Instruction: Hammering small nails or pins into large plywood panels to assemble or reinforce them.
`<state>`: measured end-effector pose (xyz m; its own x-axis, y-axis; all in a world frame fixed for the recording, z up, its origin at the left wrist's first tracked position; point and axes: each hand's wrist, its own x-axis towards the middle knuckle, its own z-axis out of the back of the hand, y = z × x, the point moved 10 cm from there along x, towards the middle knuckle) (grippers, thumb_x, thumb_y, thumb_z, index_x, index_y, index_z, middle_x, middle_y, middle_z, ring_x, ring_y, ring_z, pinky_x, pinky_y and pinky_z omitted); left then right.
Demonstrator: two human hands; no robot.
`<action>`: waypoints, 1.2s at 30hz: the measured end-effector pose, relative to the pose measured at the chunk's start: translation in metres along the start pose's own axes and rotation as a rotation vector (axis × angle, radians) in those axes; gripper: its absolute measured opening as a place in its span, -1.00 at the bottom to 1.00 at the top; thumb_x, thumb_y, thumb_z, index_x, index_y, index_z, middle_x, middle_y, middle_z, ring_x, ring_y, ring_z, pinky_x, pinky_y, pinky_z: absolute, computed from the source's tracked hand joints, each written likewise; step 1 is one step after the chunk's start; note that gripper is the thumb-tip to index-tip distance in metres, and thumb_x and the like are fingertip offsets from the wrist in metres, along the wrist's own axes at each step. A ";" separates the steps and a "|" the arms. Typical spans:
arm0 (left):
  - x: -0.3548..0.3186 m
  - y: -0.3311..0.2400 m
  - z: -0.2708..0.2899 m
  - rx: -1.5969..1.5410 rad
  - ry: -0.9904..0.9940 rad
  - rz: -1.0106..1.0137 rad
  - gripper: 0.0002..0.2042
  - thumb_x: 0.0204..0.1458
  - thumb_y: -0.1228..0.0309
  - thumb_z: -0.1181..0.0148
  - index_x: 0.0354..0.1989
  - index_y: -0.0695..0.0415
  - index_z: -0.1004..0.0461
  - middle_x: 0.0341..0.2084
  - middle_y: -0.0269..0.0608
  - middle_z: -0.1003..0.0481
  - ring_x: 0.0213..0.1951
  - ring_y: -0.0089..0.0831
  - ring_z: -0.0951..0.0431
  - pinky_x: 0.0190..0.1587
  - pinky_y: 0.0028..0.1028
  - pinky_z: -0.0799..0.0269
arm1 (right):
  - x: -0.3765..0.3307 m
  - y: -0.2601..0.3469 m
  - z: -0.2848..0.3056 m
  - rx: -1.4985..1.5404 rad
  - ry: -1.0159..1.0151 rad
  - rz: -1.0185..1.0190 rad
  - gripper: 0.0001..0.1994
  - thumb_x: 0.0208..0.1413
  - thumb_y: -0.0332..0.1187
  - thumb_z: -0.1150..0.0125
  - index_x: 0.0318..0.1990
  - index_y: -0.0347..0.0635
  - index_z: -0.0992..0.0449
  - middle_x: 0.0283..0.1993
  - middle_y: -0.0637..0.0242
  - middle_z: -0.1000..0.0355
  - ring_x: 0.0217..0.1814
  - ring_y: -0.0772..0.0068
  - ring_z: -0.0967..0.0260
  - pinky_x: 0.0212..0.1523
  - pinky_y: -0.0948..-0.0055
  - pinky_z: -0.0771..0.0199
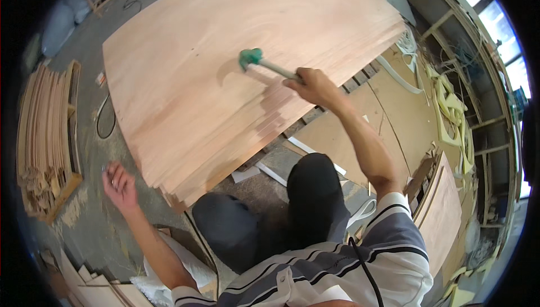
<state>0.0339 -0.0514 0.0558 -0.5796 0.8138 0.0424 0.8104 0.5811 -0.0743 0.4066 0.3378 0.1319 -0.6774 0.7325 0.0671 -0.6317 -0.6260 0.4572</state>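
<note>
The right hand (312, 85) is stretched forward and closed around the pale handle of a green roller (251, 57), whose green head rests on the top sheet of a stack of plywood sheets (225, 54). The roller head sits near the middle of that top sheet, with the handle running back and to the right into the fist, and a soft shadow lies just left of the head. The stack is large and reddish-brown, its near corner fanned out so the edges of many thin sheets show in steps just in front of the person's knees (270, 206), which are covered in dark trousers. The left hand (119, 186) is off to the left of the stack, apart from it, held loosely above the concrete floor (95, 217) with fingers slightly curled and grasping nothing. Further left, a pile of narrow wooden strips (45, 138) lies on the floor, and a dark cable (104, 121) loops between that pile and the stack. To the right of the stack, flat brown boards (394, 116) lie on the floor, with pale yellowish curved offcuts (453, 116) heaped beside shelving along the wall. The person wears a striped short-sleeved shirt (360, 262).
</note>
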 end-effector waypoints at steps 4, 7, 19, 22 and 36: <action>0.085 0.088 -0.017 0.069 -0.027 0.218 -0.88 0.15 0.47 0.11 -0.34 0.28 -0.28 -0.45 -0.19 -0.28 -0.46 -0.47 -0.31 -0.60 -0.59 -0.24 | 0.007 0.001 0.000 0.082 -0.015 -0.063 -0.51 0.05 0.00 -0.15 -0.50 -0.38 -0.44 -0.64 -0.04 -0.35 -0.56 0.01 -0.36 -0.47 0.15 -0.31; 0.148 0.138 -0.011 0.208 -0.038 0.290 -0.85 0.14 0.47 0.09 -0.33 0.33 -0.34 -0.38 -0.09 -0.36 -0.40 -0.40 -0.36 -0.55 -0.60 -0.31 | 0.030 -0.010 0.001 0.066 -0.090 -0.064 -0.52 0.05 0.01 -0.12 -0.44 -0.37 -0.44 -0.57 -0.05 -0.40 -0.48 -0.03 -0.41 -0.40 0.13 -0.37; 0.237 0.188 0.012 0.188 0.118 0.307 -0.93 -0.02 0.55 -0.12 -0.46 0.29 -0.39 -0.43 -0.12 -0.44 -0.30 -0.39 -0.44 -0.22 -0.47 -0.47 | 0.079 0.002 -0.032 -0.162 -0.040 0.012 -0.71 0.06 -0.19 -0.05 -0.39 -0.30 -0.43 -0.45 -0.05 -0.46 -0.33 -0.05 -0.47 -0.30 0.07 -0.46; 0.233 0.240 0.003 0.220 -0.092 0.397 -0.93 0.01 0.57 -0.13 -0.38 0.32 -0.40 -0.44 -0.07 -0.44 -0.40 -0.38 -0.50 -0.42 -0.60 -0.54 | 0.074 -0.020 -0.020 -0.169 -0.159 0.113 -0.62 0.08 -0.10 -0.10 -0.48 -0.33 -0.40 -0.56 -0.09 -0.41 -0.44 -0.16 -0.41 -0.40 0.04 -0.42; 0.257 0.204 0.005 0.950 -0.269 0.400 -0.82 0.00 0.37 -0.27 -0.37 0.23 -0.47 -0.56 -0.35 -0.39 -0.58 -0.72 -0.27 -0.67 -0.75 -0.07 | 0.073 0.001 -0.021 -0.095 -0.177 0.158 -0.59 0.09 -0.10 -0.12 -0.54 -0.32 -0.35 -0.62 -0.10 -0.37 -0.50 -0.18 -0.38 -0.45 0.03 -0.37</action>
<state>0.0495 0.2764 0.0463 -0.3796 0.8480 -0.3698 0.6148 -0.0675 -0.7858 0.3485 0.3850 0.1183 -0.6994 0.6537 0.2889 -0.5613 -0.7526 0.3442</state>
